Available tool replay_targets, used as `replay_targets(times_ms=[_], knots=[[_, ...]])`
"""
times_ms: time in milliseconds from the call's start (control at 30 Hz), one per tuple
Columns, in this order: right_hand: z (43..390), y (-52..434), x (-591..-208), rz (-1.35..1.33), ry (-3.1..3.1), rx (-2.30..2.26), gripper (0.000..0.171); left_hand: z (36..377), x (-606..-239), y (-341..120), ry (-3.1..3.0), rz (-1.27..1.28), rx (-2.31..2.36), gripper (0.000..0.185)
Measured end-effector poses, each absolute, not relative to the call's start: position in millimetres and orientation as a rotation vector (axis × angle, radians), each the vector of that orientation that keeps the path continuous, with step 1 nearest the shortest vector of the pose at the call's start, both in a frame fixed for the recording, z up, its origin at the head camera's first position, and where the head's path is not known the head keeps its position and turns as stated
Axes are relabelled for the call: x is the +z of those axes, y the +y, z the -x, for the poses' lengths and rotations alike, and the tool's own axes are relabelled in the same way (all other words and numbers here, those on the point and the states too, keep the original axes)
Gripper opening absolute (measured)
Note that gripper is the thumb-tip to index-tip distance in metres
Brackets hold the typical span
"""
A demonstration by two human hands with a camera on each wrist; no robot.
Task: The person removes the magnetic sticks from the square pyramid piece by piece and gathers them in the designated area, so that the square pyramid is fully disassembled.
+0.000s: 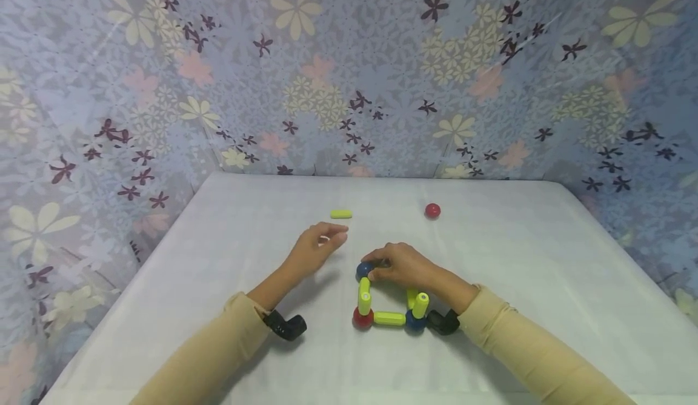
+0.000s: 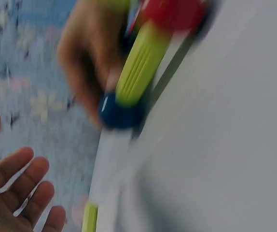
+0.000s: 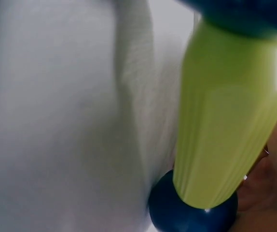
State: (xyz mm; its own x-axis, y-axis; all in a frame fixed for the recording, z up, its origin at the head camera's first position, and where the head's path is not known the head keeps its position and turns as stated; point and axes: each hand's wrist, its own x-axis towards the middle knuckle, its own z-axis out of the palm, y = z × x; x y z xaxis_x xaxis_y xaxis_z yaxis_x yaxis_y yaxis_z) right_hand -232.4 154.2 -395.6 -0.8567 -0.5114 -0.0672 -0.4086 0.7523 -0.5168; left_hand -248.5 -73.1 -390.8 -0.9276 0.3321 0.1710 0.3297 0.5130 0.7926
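A square frame of yellow-green sticks and balls lies on the white table. It has a red ball at the near left corner and a blue ball at the near right, with short sticks rising from them. My right hand curls over the far side of the frame and pinches a second blue ball. My left hand hovers just left of it with relaxed fingers, holding nothing. The right wrist view shows a stick seated in a blue ball up close.
A loose yellow-green stick lies just beyond my left hand. A loose red ball sits further right near the back. A flowered curtain closes off the table's back and sides. Black wrist cameras sit on both forearms.
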Motion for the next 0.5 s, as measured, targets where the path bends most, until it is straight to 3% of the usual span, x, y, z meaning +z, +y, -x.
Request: replay_targets(times_ms=[233, 500], knots=[[232.2, 153.7, -396.3, 0.71, 2.73, -0.784, 0.034, 186.0, -400.0, -74.6, 2.421, -0.843, 1.438, 0.039], [231.9, 155.5, -397.2, 0.771, 2.763, -0.75, 0.035, 161.9, -412.6, -66.2, 2.448, -0.835, 1.445, 0.035]])
